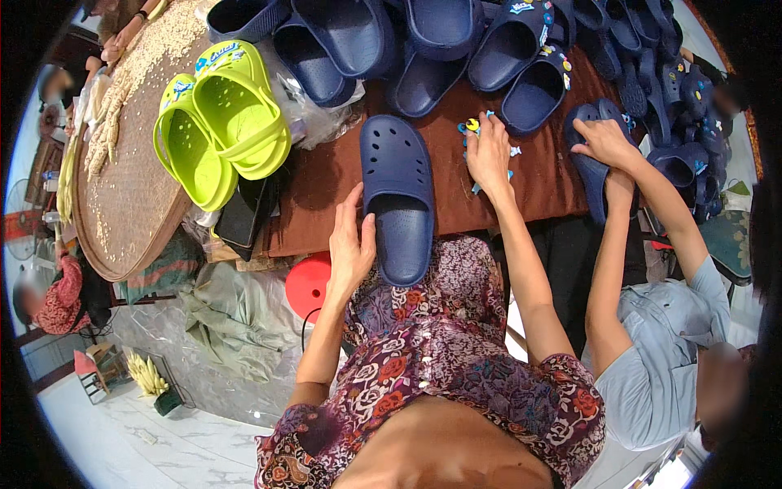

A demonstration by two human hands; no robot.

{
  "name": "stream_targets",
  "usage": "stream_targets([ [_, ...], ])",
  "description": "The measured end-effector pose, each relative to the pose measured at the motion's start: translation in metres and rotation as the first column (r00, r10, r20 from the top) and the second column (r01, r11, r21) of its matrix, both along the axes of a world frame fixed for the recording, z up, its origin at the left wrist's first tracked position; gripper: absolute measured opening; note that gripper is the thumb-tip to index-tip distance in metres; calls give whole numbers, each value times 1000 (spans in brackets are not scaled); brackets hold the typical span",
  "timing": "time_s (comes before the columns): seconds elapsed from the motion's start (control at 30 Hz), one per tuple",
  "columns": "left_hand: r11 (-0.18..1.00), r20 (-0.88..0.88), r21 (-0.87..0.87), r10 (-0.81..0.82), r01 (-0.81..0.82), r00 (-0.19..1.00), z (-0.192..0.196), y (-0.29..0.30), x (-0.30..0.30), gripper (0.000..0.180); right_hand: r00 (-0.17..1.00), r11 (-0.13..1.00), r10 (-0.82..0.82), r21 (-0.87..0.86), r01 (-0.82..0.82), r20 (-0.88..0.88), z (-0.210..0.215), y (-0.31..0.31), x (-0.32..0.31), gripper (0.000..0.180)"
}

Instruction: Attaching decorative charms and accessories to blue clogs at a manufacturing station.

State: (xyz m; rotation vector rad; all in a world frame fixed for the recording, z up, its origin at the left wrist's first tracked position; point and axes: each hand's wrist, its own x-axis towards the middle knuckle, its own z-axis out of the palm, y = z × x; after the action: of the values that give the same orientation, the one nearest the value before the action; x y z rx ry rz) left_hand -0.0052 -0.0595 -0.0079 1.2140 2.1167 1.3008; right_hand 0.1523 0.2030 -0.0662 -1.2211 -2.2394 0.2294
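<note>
A navy clog (397, 200) with holes in its toe lies in front of me, its heel end reaching past the table edge toward my lap. My left hand (350, 253) holds it by its left side, thumb against the rim. To the right, my right hand (490, 159) reaches into a small scatter of colourful shoe charms, its fingers stretched and thumb apart. A yellow and black charm (472, 125) lies by the fingertips, and a pale blue charm (515, 151) is beside the hand. Whether the fingertips touch a charm is hard to make out.
Navy clogs (440, 28) crowd the far side of the brown-covered table (314, 191). Lime green clogs (236, 122) rest at the left, by a round woven tray (122, 204) with pale grains. At right, a co-worker's hands (607, 147) handle another navy clog (588, 181). A red stool (308, 287) stands below.
</note>
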Motion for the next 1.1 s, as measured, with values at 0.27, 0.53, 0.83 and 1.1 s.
stream_targets([
  [0.27, 1000, -28, -9, -3, 2, 1000, 2, -1, 0, 50, 994, 994, 103, -37, -104, -45, 7, -16, 6, 39],
  [0.53, 1000, 5, 15, 7, -7, 1000, -2, -3, -2, 51, 983, 989, -146, -36, 143, -114, -10, -19, 49, 39],
  [0.83, 999, 13, 16, 30, -30, 999, 0, -1, 3, 50, 993, 997, -67, -44, 63, -100, -8, -12, 51, 29],
  [1.1, 963, -86, 244, 135, -110, 987, 20, -4, 34, 38, 900, 969, 84, -176, -175, -427, 53, -67, 21, 21],
])
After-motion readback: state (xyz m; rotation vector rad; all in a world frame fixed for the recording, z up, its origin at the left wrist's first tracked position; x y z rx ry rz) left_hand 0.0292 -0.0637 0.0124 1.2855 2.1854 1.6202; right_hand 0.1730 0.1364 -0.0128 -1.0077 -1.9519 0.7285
